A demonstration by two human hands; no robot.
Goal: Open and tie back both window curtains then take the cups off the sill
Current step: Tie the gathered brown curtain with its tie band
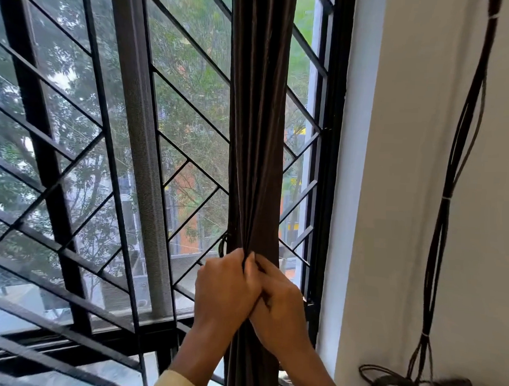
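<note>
Curtain [258, 119], dark brown, hangs gathered into a narrow column near the window's right edge. Nearest, pale yellow sleeves [175, 385] lead up to the left hand [226, 283] and right hand [279, 306], which touch each other, both curled tight round its folds. Behind stands the black grille [190, 101], with trees beyond.

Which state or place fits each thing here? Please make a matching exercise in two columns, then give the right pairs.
1 curtain
2 left hand
3 cables
4 grille

A hang down the white wall
B gathered into a narrow bundle
C grips the curtain
D black diagonal bars

Pairs: 1-B, 2-C, 3-A, 4-D
</note>
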